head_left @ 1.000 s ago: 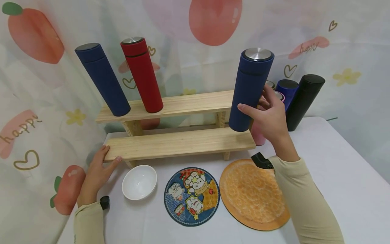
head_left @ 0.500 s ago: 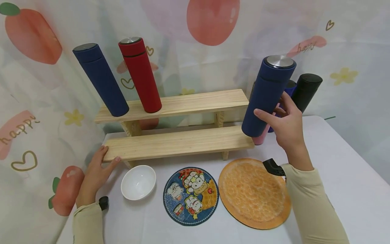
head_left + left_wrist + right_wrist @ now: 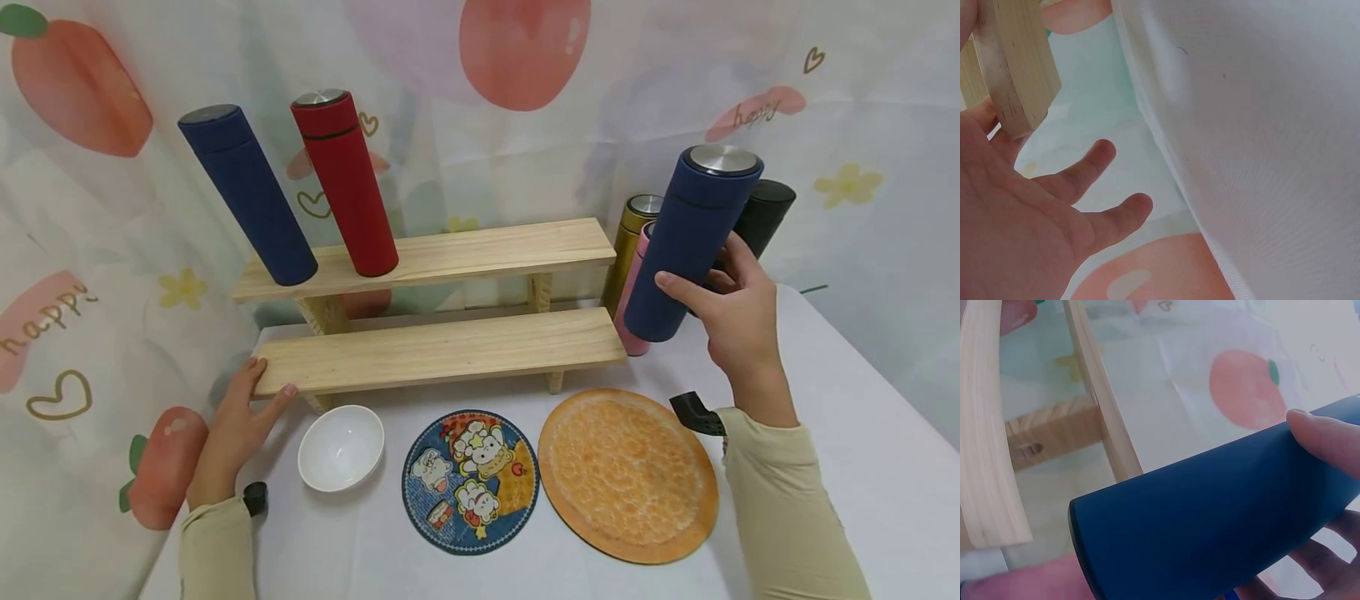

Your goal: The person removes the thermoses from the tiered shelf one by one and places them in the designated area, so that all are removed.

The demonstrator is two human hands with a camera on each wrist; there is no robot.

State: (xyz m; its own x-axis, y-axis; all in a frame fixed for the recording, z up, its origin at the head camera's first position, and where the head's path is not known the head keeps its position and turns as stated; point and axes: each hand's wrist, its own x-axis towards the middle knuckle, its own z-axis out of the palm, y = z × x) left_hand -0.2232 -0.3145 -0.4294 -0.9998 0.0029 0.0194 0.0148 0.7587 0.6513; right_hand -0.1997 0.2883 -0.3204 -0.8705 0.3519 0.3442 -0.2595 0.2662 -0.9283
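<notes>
My right hand (image 3: 738, 321) holds a navy blue thermos flask (image 3: 693, 242) with a steel-topped lid, tilted and raised off the table at the right end of a two-tier wooden shelf (image 3: 442, 350). The right wrist view shows the thumb across the flask (image 3: 1210, 506) and fingers curled beneath. My left hand (image 3: 238, 425) grips the left end of the lower board, thumb at the front edge; in the left wrist view two fingers (image 3: 1125, 219) stick out free of the wood (image 3: 1019, 69). Another navy flask (image 3: 251, 200) and a red flask (image 3: 347, 187) stand on the upper board.
Behind the held flask stand a gold flask (image 3: 628, 250), a pink flask (image 3: 633, 329) and a black flask (image 3: 768, 212). In front of the shelf lie a white bowl (image 3: 341, 450), a round cartoon mat (image 3: 471, 483) and a bread-patterned round mat (image 3: 628, 475). A patterned curtain (image 3: 525, 167) hangs behind.
My right hand has carried the navy flask rightward and slightly down, from over the lower board's right end to beyond it. The gold flask has come into view. My left hand stays put.
</notes>
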